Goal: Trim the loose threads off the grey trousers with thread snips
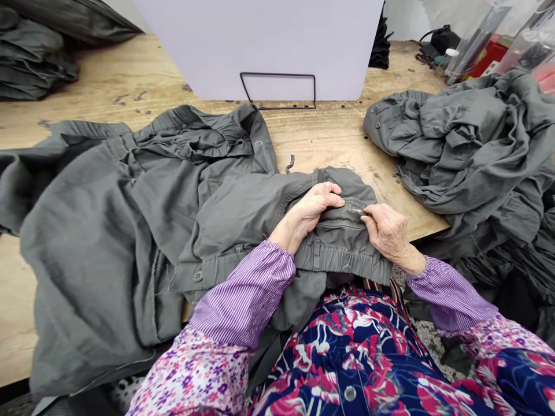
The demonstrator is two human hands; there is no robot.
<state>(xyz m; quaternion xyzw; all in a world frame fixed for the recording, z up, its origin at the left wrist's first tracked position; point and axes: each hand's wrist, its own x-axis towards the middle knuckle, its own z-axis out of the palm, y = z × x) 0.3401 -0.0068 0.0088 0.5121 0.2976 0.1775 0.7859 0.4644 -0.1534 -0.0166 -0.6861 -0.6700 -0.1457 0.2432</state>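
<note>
A pair of dark grey trousers lies across the table edge and my lap, its elastic waistband towards me. My left hand is closed on the trousers, thumb and forefinger pinching the cloth beside a small patch of pale stitching. Just right of that, my right hand is closed in a pinch at a thin pale thread by the stitching. The fingertips partly hide the thread's end. A button shows on the waistband's left end.
More grey trousers spread over the left of the wooden table. A crumpled grey heap lies at the right. A white board on a black wire stand rises at the back. Folded grey cloth sits far left.
</note>
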